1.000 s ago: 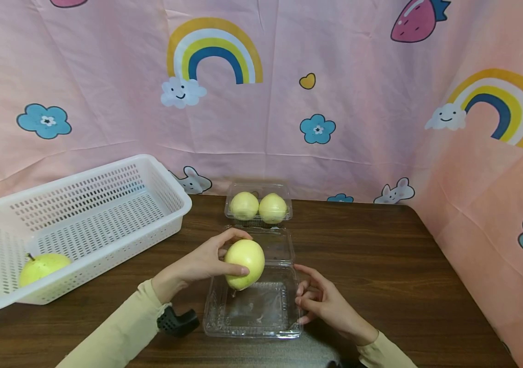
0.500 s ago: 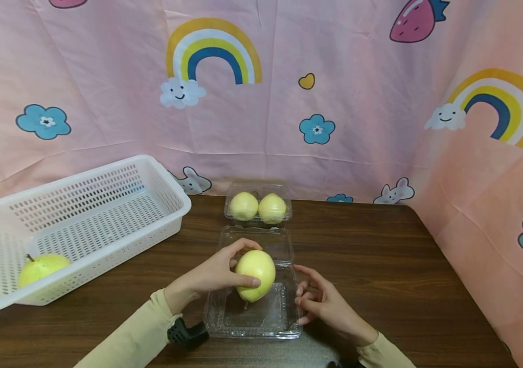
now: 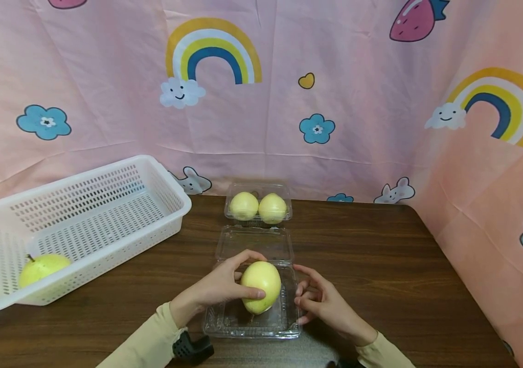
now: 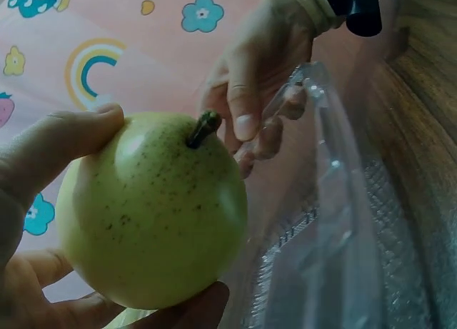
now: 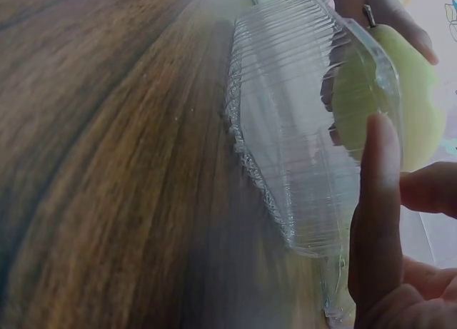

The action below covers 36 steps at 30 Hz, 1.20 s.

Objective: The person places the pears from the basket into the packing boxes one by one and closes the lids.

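Note:
My left hand [image 3: 229, 283] grips a pale yellow-green pear [image 3: 261, 287], thumb on the near side and fingers behind. The pear is over the base of a clear plastic clamshell box [image 3: 252, 327], its stem pointing down toward the near side. In the left wrist view the stem and brown speckles of the pear [image 4: 153, 215] show plainly. The box's lid [image 3: 255, 244] lies folded back, away from me. At the box's right side my right hand [image 3: 325, 301] pinches the rim between thumb and fingers; in the right wrist view one finger [image 5: 378, 208] lies along the outer wall.
Behind the lid stands another clear box [image 3: 257, 190] with two pears [image 3: 258, 207] in it. A white perforated basket [image 3: 105, 250] on the left holds one pear [image 3: 44, 269]. The brown wooden table [image 3: 362, 255] ends at a printed pink cloth [image 3: 358, 168].
My left hand has carried the pear right and toward me, from near the lid hinge to over the middle of the box's base. My right hand has stayed at the rim.

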Each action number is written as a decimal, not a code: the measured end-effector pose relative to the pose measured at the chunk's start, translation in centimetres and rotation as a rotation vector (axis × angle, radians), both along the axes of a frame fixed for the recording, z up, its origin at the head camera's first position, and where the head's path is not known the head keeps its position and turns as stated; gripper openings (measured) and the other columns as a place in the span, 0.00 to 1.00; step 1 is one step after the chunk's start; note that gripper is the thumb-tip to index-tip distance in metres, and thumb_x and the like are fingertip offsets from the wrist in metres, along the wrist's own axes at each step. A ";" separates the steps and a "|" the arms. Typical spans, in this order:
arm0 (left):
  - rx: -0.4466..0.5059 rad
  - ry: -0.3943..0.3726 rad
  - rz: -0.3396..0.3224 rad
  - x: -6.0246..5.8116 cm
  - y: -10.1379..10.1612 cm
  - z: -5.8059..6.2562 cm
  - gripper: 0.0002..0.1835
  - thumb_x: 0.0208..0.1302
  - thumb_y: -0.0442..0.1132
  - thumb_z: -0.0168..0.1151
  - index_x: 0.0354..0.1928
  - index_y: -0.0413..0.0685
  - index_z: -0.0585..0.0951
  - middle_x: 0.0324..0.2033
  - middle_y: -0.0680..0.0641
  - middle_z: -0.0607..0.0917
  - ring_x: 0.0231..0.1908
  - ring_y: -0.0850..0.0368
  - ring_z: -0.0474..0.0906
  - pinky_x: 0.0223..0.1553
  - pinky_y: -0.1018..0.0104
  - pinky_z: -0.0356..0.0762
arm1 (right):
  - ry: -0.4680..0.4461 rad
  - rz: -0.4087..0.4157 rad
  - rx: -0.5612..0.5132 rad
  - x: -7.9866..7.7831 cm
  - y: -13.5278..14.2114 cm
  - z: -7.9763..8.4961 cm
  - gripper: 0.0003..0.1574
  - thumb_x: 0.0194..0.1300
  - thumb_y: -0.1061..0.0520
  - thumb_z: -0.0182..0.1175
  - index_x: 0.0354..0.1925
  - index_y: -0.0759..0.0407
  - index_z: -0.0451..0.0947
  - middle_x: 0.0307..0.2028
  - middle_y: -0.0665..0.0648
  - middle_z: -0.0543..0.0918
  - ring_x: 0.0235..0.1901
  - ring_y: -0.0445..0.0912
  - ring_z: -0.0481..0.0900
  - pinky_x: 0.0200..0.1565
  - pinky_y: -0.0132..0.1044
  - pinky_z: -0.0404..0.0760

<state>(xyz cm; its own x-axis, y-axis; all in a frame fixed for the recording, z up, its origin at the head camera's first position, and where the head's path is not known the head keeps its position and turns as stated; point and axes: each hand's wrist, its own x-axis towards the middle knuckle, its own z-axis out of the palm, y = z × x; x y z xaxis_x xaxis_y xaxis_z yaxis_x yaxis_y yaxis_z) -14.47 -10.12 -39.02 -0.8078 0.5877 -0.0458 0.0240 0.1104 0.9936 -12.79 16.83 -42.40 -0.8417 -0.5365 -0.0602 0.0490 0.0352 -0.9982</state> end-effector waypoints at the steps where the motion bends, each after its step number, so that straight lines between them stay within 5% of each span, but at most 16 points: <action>1: 0.001 0.000 -0.005 0.0 0.1 -0.1 0.32 0.57 0.38 0.72 0.61 0.45 0.68 0.56 0.38 0.69 0.45 0.43 0.79 0.39 0.54 0.79 | 0.001 0.000 0.001 0.0 0.0 0.0 0.43 0.64 0.71 0.57 0.72 0.64 0.51 0.39 0.61 0.68 0.35 0.45 0.77 0.31 0.46 0.84; 18: -0.260 0.250 0.053 0.8 2.9 -0.9 0.32 0.49 0.43 0.76 0.53 0.46 0.70 0.41 0.48 0.79 0.35 0.56 0.77 0.33 0.62 0.77 | 0.012 0.016 0.014 -0.1 0.0 0.1 0.42 0.65 0.71 0.57 0.72 0.65 0.51 0.39 0.61 0.68 0.33 0.43 0.76 0.30 0.44 0.84; 36: -0.448 0.259 0.103 1.0 4.1 -0.6 0.32 0.48 0.49 0.75 0.52 0.48 0.70 0.35 0.49 0.79 0.34 0.53 0.75 0.30 0.59 0.73 | 0.021 0.000 0.032 -0.1 -0.2 0.1 0.42 0.64 0.71 0.56 0.72 0.66 0.51 0.39 0.61 0.68 0.31 0.43 0.75 0.29 0.44 0.84</action>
